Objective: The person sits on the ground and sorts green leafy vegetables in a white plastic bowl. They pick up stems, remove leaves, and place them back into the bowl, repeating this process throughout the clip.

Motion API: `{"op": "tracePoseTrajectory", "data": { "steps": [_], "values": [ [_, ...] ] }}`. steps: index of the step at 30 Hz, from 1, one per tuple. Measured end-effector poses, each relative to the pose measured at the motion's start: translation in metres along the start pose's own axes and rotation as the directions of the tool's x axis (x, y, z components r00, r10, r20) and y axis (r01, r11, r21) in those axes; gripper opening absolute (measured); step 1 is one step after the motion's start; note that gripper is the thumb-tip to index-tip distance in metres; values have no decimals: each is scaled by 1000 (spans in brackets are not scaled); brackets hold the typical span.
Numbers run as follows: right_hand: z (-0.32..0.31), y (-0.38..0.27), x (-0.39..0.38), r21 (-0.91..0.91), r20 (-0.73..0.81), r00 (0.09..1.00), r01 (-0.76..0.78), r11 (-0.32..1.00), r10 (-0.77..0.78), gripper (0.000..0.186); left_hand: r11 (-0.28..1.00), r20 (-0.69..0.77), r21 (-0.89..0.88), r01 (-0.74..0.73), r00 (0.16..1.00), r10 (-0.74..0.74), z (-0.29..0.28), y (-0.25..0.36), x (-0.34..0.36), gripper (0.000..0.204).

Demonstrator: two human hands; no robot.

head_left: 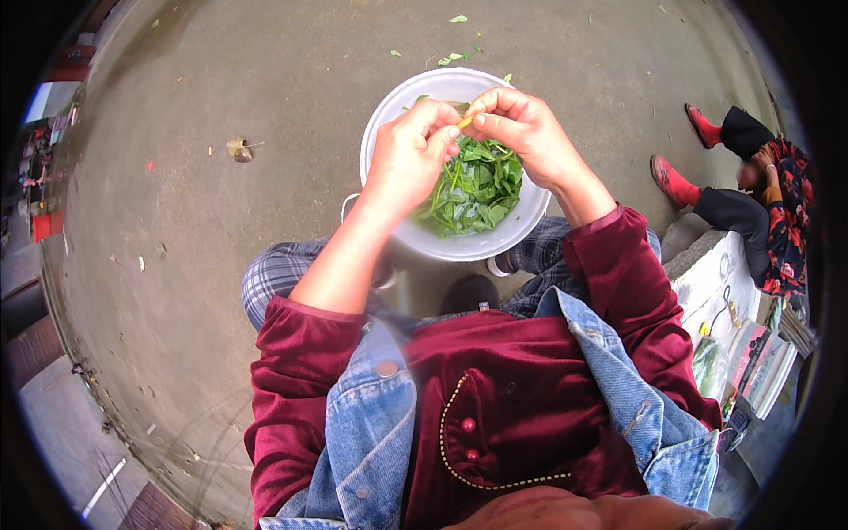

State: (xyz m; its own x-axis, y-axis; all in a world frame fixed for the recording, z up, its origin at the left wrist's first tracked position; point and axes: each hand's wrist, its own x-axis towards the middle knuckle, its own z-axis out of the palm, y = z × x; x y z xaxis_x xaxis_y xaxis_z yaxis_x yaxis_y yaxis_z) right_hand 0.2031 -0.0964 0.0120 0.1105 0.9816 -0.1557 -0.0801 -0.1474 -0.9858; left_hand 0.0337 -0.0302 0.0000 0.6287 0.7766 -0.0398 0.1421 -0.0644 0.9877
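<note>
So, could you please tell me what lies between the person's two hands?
A small yellow piece lies between the left hand and right hand, over the basin of greens, as the head view shows.

The left hand (408,146) and right hand (526,132) cover part of the basin (505,238) — the yellow scrap (465,123) between them is too small to identify; left-edge clutter (37,166) blurs.

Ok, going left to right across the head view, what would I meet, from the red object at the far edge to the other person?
Red object → dry leaf → left hand → small yellowish piece → right hand → other person's red footwear → their floral top.
</note>
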Motion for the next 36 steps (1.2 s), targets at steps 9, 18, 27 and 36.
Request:
{"op": "tracePoseTrajectory", "data": {
  "steps": [9, 18, 27, 36],
  "values": [
    [5, 5, -3, 227, 31, 993, -117, 967, 113, 12, 983, -71, 93, -157, 984, 164, 2, -2, -1, 8],
    [-6, 6, 2, -43, -234, 969, -97, 994, 85, 10, 953, 29, -302, 31, 999, -23, -6, -1, 4, 14],
    [3, 4, -1, -37, -173, 985, 20, 999, -26, 10, 970, 44, -228, 80, 996, -72, -3, 0, 4, 13],
    [11, 4, -4, -109, -125, 988, 74, 991, -88, 14, 998, 3, -41, 53, 999, -53, 3, 2, 1, 12]
  ]
}}
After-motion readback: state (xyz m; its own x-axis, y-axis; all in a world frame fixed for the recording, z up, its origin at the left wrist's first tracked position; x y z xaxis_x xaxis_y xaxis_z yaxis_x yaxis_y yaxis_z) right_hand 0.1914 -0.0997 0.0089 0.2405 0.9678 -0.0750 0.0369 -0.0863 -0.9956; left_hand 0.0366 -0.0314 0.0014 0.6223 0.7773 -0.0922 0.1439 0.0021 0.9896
